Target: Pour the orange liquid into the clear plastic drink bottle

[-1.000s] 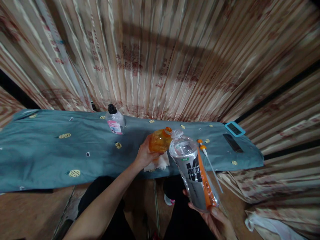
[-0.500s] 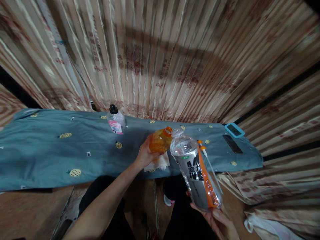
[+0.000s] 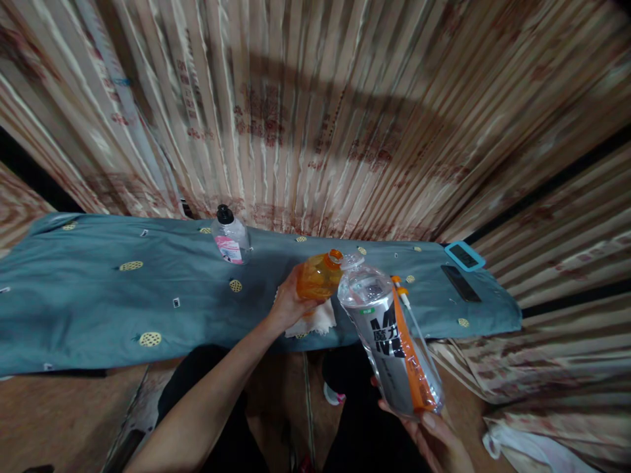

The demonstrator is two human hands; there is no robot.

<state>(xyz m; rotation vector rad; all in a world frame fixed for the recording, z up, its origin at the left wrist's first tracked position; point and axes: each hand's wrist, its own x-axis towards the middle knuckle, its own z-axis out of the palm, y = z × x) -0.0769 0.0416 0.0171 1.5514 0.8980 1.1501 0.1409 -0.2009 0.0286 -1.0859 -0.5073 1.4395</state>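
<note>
My left hand point(image 3: 288, 302) is wrapped round an orange translucent bottle point(image 3: 318, 276), whose uncapped mouth tilts up to the right. My right hand point(image 3: 428, 433) grips the bottom of a large clear plastic bottle point(image 3: 389, 348) with a silver and orange label. That bottle leans left, its open neck beside the orange bottle's mouth; whether the two touch I cannot tell. Under the orange bottle lies a white cloth or tissue point(image 3: 323, 320), partly hidden. Behind the large bottle, a spray or pump head with orange parts and a thin tube point(image 3: 403, 291) rests on the sheet.
A clear bottle with a black cap and pink label point(image 3: 231, 238) stands left of centre on the green pineapple-print sheet point(image 3: 187, 263). At the right end lie a blue-framed device point(image 3: 464, 256) and a dark phone point(image 3: 461, 283). Pleated curtains point(image 3: 305, 118) hang close behind and at the right.
Hardly anything differs. Both bottles stay mouth to mouth in my hands, and the whole view has shifted slightly.
</note>
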